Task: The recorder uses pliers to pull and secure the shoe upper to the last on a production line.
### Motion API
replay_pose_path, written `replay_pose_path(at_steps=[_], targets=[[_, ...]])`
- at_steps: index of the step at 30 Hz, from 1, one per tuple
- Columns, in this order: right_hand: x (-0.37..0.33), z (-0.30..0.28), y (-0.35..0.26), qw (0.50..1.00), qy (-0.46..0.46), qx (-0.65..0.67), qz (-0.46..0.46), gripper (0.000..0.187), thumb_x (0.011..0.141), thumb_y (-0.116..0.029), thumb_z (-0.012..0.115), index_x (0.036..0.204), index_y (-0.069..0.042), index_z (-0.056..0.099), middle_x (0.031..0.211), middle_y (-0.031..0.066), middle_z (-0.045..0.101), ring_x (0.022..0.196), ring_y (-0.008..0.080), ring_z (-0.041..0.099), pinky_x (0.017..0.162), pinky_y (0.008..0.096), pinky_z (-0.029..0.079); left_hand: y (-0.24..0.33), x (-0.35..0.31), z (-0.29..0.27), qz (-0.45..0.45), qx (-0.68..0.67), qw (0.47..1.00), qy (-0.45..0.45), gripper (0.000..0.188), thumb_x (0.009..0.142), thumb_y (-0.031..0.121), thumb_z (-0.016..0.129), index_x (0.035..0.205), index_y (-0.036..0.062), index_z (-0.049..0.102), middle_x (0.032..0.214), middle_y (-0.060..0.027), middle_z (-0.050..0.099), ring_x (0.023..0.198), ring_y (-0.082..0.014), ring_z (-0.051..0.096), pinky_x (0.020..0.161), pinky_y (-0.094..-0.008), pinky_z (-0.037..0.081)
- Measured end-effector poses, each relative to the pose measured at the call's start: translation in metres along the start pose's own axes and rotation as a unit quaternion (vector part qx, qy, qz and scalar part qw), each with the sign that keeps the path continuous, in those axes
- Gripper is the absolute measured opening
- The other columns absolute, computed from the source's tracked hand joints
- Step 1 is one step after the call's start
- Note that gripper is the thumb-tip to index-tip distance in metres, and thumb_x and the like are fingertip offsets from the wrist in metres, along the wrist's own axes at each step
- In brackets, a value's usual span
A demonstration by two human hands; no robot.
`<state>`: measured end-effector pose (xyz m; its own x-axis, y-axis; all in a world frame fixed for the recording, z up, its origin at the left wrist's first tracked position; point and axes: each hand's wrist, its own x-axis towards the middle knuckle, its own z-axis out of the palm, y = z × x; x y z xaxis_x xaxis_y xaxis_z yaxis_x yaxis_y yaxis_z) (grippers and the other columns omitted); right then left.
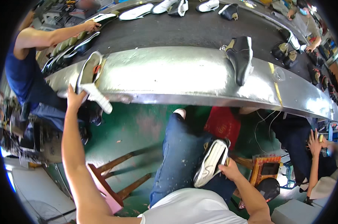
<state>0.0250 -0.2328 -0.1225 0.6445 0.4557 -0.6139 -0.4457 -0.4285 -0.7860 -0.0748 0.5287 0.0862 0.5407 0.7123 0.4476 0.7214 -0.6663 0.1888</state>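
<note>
The left hand [75,99] pinches a pale shoe [88,71] at the metal ledge [157,71]. The right hand [231,170] grips a white-and-black shoe [211,164] over the legs [176,160]. Beyond that grip, a red bag [222,125] has faint, blurry print.

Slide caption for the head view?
Left hand touches a pale-lined shoe at the metal ledge; right hand holds a white-and-black shoe over jeans.
</note>
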Motion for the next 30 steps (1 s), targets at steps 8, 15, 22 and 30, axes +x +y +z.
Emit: replay_pose_path(at_steps=[8,15,22,30], targets=[[0.029,-0.026,-0.063,0.981,-0.049,-0.028,0.185,0.031,0.083,-0.016,0.073,0.107,-0.001,0.062,0.081,0.0057,0.066,0.071,0.0142,0.062,0.067,0.0331,0.052,0.18,0.017,-0.058,-0.337,-0.657,0.651,-0.177,0.043,0.101,0.03,0.051,0.133,0.001,0.053,0.118,-0.0248,0.064,0.091,-0.0255,0.072,0.056,-0.0295,0.061],[0.06,-0.009,-0.092,0.947,-0.109,0.046,0.298,0.025,0.086,-0.02,0.073,0.1,-0.002,0.063,0.07,0.0032,0.061,0.054,0.0126,0.056,0.049,0.0291,0.045,0.351,0.186,0.043,-0.163,-0.653,0.704,-0.228,0.041,0.102,0.029,0.051,0.127,-0.0031,0.052,0.109,-0.0177,0.068,0.083,-0.0232,0.072,0.054,-0.0231,0.057],[0.15,-0.006,-0.11,0.918,-0.196,0.004,0.345,0.02,0.086,-0.019,0.072,0.098,-0.005,0.062,0.068,0.0011,0.059,0.051,0.0129,0.052,0.046,0.0287,0.042,0.507,0.398,0.233,-0.149,-0.537,0.807,-0.195,0.04,0.091,0.024,0.065,0.118,-0.0025,0.055,0.101,-0.0154,0.07,0.074,-0.0307,0.072,0.056,-0.0359,0.052],[0.199,0.033,-0.066,0.929,-0.164,0.086,0.32,0.02,0.086,-0.017,0.072,0.097,-0.005,0.062,0.069,0.0011,0.058,0.051,0.0126,0.052,0.046,0.0283,0.042,0.585,0.535,0.374,-0.089,-0.397,0.897,-0.173,0.03,0.09,0.019,0.066,0.113,0.0006,0.059,0.099,-0.0156,0.069,0.082,-0.0282,0.071,0.063,-0.0343,0.057]])
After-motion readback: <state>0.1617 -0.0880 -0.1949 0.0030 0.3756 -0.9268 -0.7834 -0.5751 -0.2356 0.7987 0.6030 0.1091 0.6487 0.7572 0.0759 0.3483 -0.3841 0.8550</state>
